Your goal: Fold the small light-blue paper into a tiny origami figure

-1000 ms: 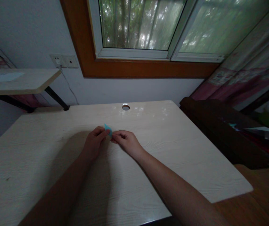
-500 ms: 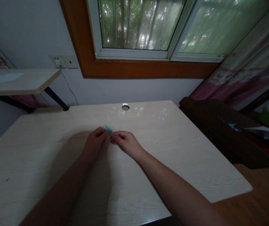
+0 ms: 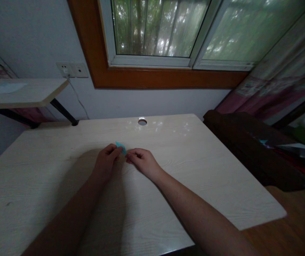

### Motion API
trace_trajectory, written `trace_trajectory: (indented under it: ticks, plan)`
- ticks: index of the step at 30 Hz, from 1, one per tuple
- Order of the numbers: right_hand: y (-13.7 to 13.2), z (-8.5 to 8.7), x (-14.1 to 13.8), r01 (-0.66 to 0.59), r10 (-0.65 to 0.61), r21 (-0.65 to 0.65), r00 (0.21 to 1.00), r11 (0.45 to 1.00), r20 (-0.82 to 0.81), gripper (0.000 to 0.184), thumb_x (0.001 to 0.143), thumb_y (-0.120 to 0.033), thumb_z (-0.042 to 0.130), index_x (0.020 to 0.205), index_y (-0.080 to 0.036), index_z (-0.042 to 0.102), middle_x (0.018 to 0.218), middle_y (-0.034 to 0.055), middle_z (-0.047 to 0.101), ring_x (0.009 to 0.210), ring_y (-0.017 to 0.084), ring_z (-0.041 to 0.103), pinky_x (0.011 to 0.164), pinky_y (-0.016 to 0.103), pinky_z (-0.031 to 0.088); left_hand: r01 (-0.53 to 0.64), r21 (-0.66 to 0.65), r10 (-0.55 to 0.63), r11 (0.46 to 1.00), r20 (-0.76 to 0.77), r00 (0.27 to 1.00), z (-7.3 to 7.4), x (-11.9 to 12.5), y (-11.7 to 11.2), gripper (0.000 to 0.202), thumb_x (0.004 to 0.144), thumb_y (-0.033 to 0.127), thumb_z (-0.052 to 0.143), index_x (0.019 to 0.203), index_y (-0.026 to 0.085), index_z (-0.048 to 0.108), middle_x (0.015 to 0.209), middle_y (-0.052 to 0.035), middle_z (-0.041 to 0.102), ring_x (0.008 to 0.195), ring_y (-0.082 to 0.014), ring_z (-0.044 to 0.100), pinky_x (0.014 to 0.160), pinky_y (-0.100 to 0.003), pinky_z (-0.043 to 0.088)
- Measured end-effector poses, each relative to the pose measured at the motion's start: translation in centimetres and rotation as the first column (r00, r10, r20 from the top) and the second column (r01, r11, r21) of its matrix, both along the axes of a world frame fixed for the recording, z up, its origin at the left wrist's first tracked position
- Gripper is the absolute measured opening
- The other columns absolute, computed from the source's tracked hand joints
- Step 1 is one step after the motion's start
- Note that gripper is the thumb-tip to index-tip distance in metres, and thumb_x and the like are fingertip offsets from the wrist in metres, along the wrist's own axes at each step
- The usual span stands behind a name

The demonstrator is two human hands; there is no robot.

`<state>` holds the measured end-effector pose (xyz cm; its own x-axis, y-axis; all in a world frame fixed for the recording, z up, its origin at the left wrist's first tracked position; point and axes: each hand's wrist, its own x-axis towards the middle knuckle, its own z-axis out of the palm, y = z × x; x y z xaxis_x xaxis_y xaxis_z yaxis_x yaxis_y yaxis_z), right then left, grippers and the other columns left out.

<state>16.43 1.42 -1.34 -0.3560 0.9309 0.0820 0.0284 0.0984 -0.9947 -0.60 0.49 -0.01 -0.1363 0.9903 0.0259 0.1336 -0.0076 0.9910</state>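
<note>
A small teal piece of folded paper [image 3: 120, 146] is pinched between both my hands just above the pale wooden desk [image 3: 48, 170]. My left hand [image 3: 106, 161] grips its left side with thumb and fingers closed. My right hand [image 3: 142, 161] pinches its right side, fingers curled. Most of the paper is hidden by the fingertips; only a small pointed part shows above them.
A round cable hole [image 3: 142, 122] lies near the desk's far edge. A raised side shelf [image 3: 21, 92] stands at the left on black supports. A wall socket [image 3: 72, 69] and a window are behind. Dark furniture [image 3: 248, 142] borders the desk's right side.
The teal paper's visible tip has tilted slightly lower and to the left between the fingers. Both hands stay in nearly the same place.
</note>
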Motion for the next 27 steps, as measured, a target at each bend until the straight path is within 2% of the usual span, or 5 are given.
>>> trace_trajectory:
  ticks: [5,11,21,25,27]
  plan:
    - [0.15,-0.25,-0.04,0.030,-0.030,-0.005,1.000,1.000,-0.009,0.024,0.086,-0.039,0.061,0.080,-0.018,0.072,0.071,0.0018,0.069,0.066,0.014,0.062,0.062,0.024,0.046,-0.007,0.017,0.007,1.000,0.005,1.000,-0.18,0.00,0.10,0.033,0.076,0.045,0.064,0.058,0.021,0.051,0.052,0.0042,0.044,0.051,-0.0123,0.041,0.051,-0.027,0.032]
    - [0.25,-0.65,-0.06,0.082,-0.082,0.006,0.996,0.997,-0.030,0.027,0.086,-0.044,0.064,0.092,-0.020,0.073,0.077,0.0030,0.070,0.068,0.014,0.062,0.064,0.025,0.047,0.008,0.013,-0.008,1.000,-0.034,0.999,-0.23,0.03,-0.07,0.033,0.077,0.045,0.065,0.060,0.021,0.051,0.053,0.0047,0.044,0.051,-0.0117,0.039,0.050,-0.026,0.030]
    - [-0.03,-0.02,0.11,0.046,-0.046,0.028,0.999,0.999,-0.002,0.026,0.086,-0.043,0.063,0.083,-0.019,0.072,0.072,0.0022,0.070,0.066,0.014,0.061,0.062,0.024,0.045,0.081,-0.011,-0.081,0.997,-0.033,0.996,0.14,0.17,-0.31,0.033,0.079,0.044,0.066,0.063,0.020,0.051,0.057,0.0054,0.044,0.054,-0.0112,0.041,0.052,-0.024,0.032]
    - [0.01,-0.07,0.19,0.052,-0.053,0.041,0.998,0.998,0.022,0.025,0.087,-0.042,0.062,0.083,-0.019,0.072,0.072,0.0019,0.069,0.064,0.013,0.059,0.060,0.024,0.043,0.050,0.015,-0.050,0.999,0.009,0.999,-0.09,0.07,-0.15,0.028,0.080,0.043,0.065,0.067,0.019,0.058,0.060,0.0031,0.050,0.059,-0.0122,0.047,0.056,-0.024,0.038]
    - [0.08,-0.19,0.20,0.055,-0.056,0.034,0.998,0.998,0.032,0.024,0.087,-0.040,0.062,0.083,-0.019,0.072,0.071,0.0014,0.069,0.062,0.013,0.058,0.059,0.023,0.042,0.037,0.027,-0.039,0.999,0.076,0.996,-0.16,0.09,-0.06,0.025,0.081,0.043,0.064,0.075,0.018,0.063,0.066,0.0012,0.057,0.063,-0.0131,0.052,0.058,-0.024,0.041]
